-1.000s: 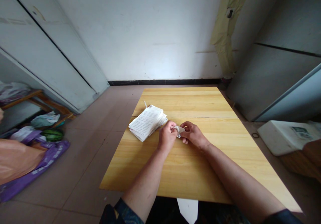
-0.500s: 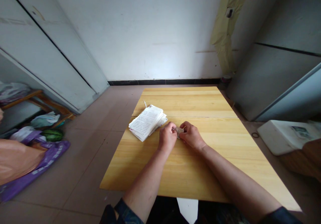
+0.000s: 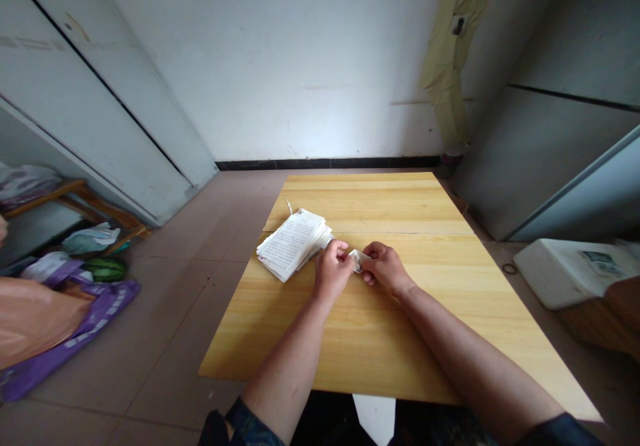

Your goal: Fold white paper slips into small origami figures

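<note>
Between both hands, above the middle of the wooden table (image 3: 400,339), is a small folded piece of paper (image 3: 357,260), pale with some greyish marks. My left hand (image 3: 332,270) pinches its left side with thumb and fingers. On the right side, my right hand (image 3: 385,267) grips it, fingers curled in. Much of the paper is covered by the fingertips, so its exact shape cannot be made out. Just left of my left hand lies a stack of loose printed sheets (image 3: 293,241), slightly fanned.
A thin paper scrap (image 3: 289,207) sticks up behind the stack. On the floor at left are a purple bag (image 3: 100,313), a watermelon (image 3: 106,269) and a low wooden rack (image 3: 107,209). A white box (image 3: 560,273) stands right of the table, near a grey cabinet (image 3: 550,153).
The small paper has turned between my fingers and shows more of its pale face. My left hand has shifted slightly, its fingers a little looser. The stack has not moved.
</note>
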`<state>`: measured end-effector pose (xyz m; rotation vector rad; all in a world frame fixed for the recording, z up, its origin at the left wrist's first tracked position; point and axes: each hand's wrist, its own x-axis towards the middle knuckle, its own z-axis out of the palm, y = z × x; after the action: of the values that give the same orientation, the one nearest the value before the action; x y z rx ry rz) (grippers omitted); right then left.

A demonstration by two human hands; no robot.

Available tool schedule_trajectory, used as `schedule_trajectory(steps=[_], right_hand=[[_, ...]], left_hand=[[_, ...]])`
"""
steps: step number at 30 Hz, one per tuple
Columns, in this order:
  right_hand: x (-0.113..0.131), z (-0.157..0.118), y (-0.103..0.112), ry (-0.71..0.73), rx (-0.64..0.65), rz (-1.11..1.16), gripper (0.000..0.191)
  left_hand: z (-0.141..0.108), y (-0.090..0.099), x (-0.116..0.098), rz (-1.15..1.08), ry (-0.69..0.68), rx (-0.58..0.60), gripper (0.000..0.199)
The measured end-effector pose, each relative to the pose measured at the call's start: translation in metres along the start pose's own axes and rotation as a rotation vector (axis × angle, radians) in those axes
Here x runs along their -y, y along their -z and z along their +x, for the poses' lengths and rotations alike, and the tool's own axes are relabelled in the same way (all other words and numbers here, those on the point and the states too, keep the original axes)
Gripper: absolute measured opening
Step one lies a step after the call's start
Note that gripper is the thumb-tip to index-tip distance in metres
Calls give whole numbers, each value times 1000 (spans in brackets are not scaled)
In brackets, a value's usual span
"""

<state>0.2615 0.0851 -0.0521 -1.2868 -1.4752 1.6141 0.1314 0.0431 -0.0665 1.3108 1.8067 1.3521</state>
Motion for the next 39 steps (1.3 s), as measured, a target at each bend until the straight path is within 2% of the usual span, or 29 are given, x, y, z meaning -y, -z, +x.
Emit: schedule_trajectory(steps=[3, 8, 13, 20, 26, 32, 39], right_hand=[[-1, 1, 1, 15, -24, 51, 14], [-3, 2, 2, 32, -41, 105, 17], [-2, 0, 0, 50, -30, 103, 16], [1, -1, -2, 78, -60, -59, 12], [-4, 4, 3, 104, -34, -103, 10], [-8, 7, 5, 208, -37, -148, 13], [-4, 6, 7, 180, -11, -109, 11]], left_hand=[[-3, 0, -2, 25, 8, 53, 26], [-6, -5, -7, 8, 75, 110, 22], [-4, -10, -6, -104, 164, 99, 28], [-2, -10, -6, -151, 227, 42, 25], [-2, -9, -6, -164, 216, 80, 24], [-2, -4, -5, -190, 196, 119, 23], [-1, -1, -6, -270, 235, 139, 31]])
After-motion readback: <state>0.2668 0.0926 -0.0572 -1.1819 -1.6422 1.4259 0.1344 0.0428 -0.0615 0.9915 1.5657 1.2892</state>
